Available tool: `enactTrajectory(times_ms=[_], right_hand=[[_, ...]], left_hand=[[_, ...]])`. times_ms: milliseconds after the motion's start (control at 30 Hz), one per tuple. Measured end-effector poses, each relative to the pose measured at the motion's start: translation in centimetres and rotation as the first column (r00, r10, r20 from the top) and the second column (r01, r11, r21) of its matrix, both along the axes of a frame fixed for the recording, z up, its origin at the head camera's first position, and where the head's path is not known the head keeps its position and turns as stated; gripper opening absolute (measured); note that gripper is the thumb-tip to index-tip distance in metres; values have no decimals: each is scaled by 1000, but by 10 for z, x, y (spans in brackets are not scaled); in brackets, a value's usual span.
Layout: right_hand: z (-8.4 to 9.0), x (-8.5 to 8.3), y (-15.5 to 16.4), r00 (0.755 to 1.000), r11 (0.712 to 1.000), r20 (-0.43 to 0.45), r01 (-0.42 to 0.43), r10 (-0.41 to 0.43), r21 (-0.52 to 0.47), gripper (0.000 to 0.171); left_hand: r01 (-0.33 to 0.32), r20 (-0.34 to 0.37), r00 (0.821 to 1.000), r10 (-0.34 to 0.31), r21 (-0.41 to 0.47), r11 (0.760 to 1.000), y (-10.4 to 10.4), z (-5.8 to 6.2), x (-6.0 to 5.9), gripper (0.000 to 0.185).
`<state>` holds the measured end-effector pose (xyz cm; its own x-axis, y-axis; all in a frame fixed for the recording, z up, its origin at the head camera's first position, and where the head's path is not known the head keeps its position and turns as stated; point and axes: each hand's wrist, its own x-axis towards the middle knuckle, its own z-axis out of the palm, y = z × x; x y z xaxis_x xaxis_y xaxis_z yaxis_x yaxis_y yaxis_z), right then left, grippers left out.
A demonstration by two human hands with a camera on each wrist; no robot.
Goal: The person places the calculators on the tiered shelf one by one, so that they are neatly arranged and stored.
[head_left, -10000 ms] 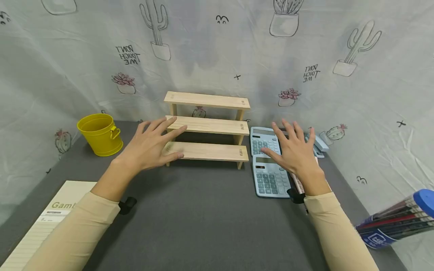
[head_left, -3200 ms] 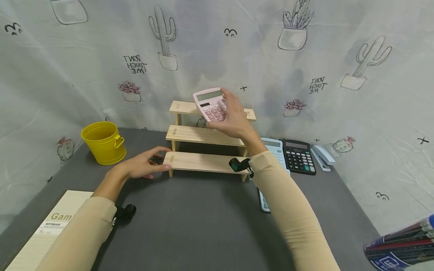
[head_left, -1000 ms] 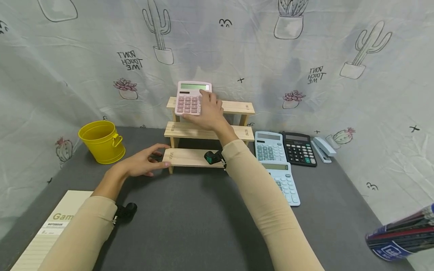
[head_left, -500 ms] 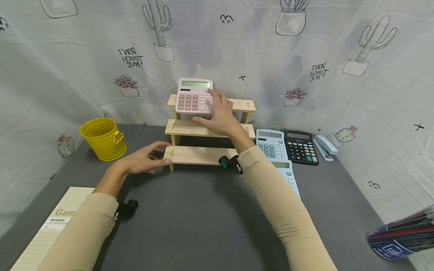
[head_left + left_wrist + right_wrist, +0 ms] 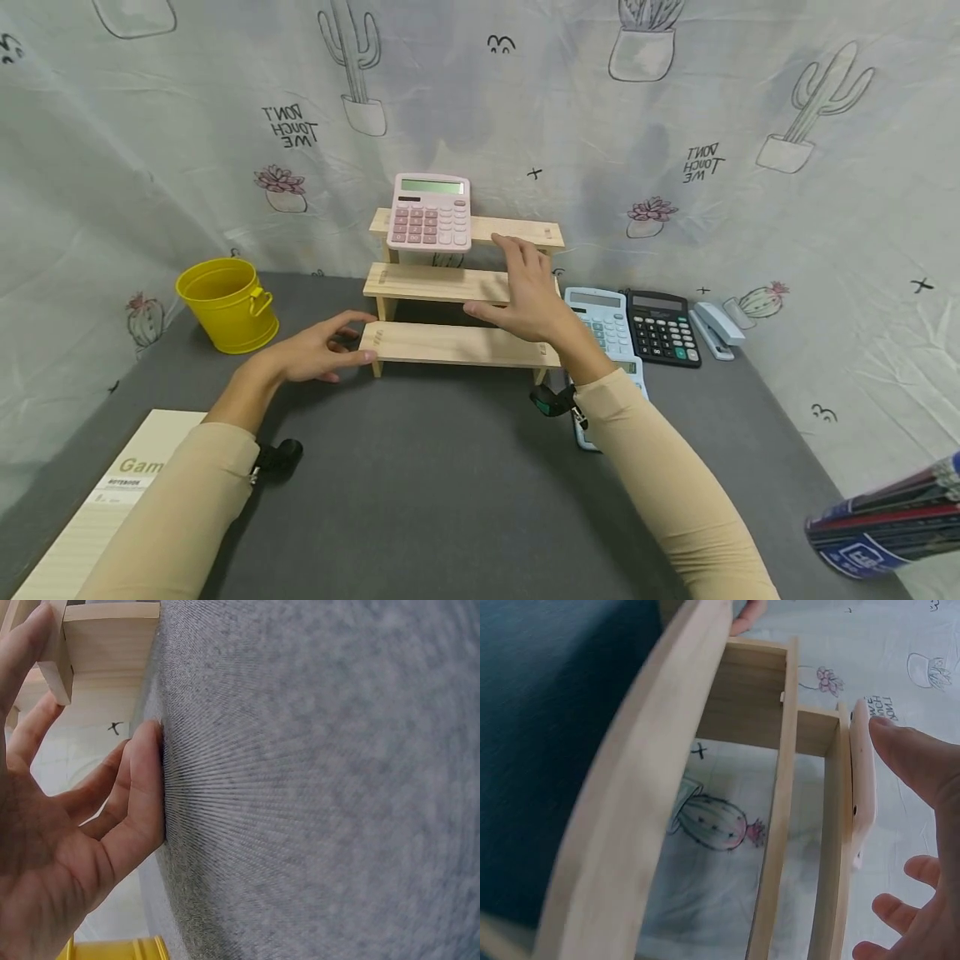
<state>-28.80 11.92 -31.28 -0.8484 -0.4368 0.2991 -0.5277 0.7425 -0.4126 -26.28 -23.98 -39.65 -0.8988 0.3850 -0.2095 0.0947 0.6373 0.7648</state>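
My right hand (image 5: pixel 528 296) has drawn away from the pink calculator (image 5: pixel 431 215), its fingers loose and holding nothing, so the calculator now rests unaided on the left part of the wooden stand's (image 5: pixel 457 343) top step; I judge it placed. My left hand (image 5: pixel 311 350) pinches the bottom step's left end. The tub (image 5: pixel 862 557) holds pencils (image 5: pixel 911 504); the yellow bucket's (image 5: pixel 228 312) bottom is hidden from me.

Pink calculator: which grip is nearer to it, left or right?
Right. The right grip is just right of and below the pink calculator, apart from it. The left grip is farther off, below and to its left, at the wooden stand's lowest tier.
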Motion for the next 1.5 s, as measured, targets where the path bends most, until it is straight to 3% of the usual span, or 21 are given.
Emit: enactTrajectory(times_ms=[433, 867, 1500], right_hand=[[-16, 29, 48, 1000, 999, -5, 17, -17, 35, 105], [-49, 50, 102, 995, 989, -11, 104, -103, 103, 107], [-75, 72, 145, 970, 978, 141, 182, -196, 103, 111]], left_hand=[[2, 7, 1000, -2, 14, 1000, -1, -2, 1, 79], [4, 2, 1000, -4, 13, 1000, -1, -4, 1, 79], [5, -11, 1000, -5, 16, 1000, 1, -4, 3, 78]])
